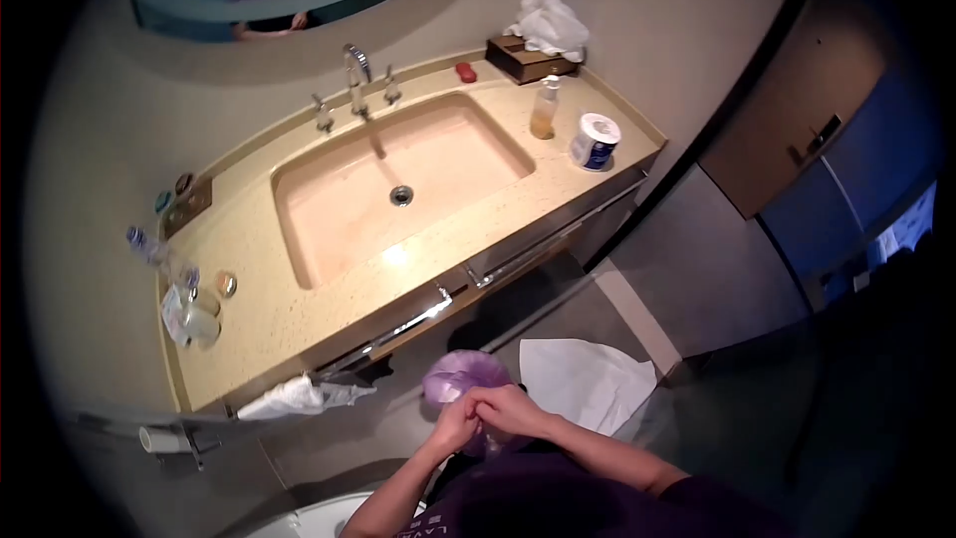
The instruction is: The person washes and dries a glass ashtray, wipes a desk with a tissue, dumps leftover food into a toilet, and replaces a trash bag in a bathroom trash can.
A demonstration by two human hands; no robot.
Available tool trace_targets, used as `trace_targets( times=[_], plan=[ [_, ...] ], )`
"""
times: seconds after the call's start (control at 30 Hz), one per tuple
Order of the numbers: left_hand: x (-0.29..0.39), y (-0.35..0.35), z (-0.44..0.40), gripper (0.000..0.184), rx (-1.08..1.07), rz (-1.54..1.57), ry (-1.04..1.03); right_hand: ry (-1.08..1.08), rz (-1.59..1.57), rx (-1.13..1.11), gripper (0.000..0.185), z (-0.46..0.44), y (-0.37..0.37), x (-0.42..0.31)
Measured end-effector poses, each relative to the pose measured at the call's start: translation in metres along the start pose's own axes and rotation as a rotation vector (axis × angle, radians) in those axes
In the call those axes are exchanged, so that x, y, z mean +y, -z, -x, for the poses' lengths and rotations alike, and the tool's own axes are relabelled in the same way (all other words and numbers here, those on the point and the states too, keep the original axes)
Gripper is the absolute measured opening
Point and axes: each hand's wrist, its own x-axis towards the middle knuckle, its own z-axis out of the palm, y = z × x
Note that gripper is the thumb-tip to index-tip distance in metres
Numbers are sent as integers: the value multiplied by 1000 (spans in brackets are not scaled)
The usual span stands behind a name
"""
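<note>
A translucent purple plastic bag hangs in front of my body, below the counter's front edge. Its gathered part is pinched in my left hand, whose fingers are closed. My right hand meets it from the other side, also closed on the bag. The two hands touch each other, and the fingertips partly hide one another. Part of the bag shows below my hands. A white cloth or paper sheet lies on the floor to the right of my hands.
The counter with a sink spans the view ahead. On it stand a pump bottle, a white and blue roll, a brown box and plastic bottles. A white towel hangs at the front; a toilet is below.
</note>
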Motion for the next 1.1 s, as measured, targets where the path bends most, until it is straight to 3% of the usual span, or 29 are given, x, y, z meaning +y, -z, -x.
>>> trace_targets(
  times=[0.03,0.07,0.1,0.2,0.23,0.27,0.33,0.43,0.47,0.5,0.57,0.6,0.63,0.67,0.73,0.8,0.83,0.93,0.97,1.0,1.03,1.07,1.1],
  plan=[
    [3,-7,-14,26,-62,19,-8,21,-63,90,15,5,10,3],
    [9,-17,-31,16,60,14,-303,42,-126,178,15,10,24,6],
    [23,-20,-43,13,64,53,-223,-120,-255,223,20,20,50,-19],
    [29,-45,-93,8,189,237,-122,-159,-545,456,30,58,108,8],
    [38,-56,-106,9,205,321,-68,-119,-375,535,32,75,124,32],
    [51,-68,-121,10,222,404,-13,-234,-132,527,43,94,144,42],
    [83,-92,-143,11,191,436,153,-333,550,399,68,131,166,76],
    [113,-152,-191,11,30,343,43,-222,314,396,100,149,180,116],
    [116,-171,-205,13,-18,315,14,-149,241,557,98,141,189,118],
    [124,-186,-218,17,-52,280,0,-168,-109,645,104,134,203,118],
    [123,-216,-256,18,-125,145,-199,-50,-670,806,101,119,223,160],
    [123,-229,-274,18,-127,47,-335,51,-575,865,82,114,230,198],
    [135,-236,-289,18,-185,16,-301,-244,-255,755,52,126,252,208],
    [151,-243,-305,19,-242,-13,-270,-213,-190,828,24,136,273,207],
    [177,-265,-337,21,-253,40,-277,-207,-183,994,18,153,322,189],
    [183,-292,-377,25,-277,38,-86,-219,-75,994,15,169,364,196],
    [185,-309,-396,24,-293,33,-102,-302,-46,995,15,176,383,196],
    [189,-362,-454,24,-341,-29,-162,-260,-151,1063,24,190,432,226],
    [199,-377,-473,21,-347,-91,-282,-342,-416,985,34,200,453,230],
    [225,-396,-486,18,-409,125,-196,-262,-396,973,45,209,468,246],
    [259,-411,-496,15,-433,268,101,-300,-78,944,51,221,487,266],
    [265,-425,-521,19,-480,187,184,-309,-93,914,55,232,503,284],
    [261,-443,-547,16,-542,199,120,-284,-38,980,55,242,522,282]
  ],
)
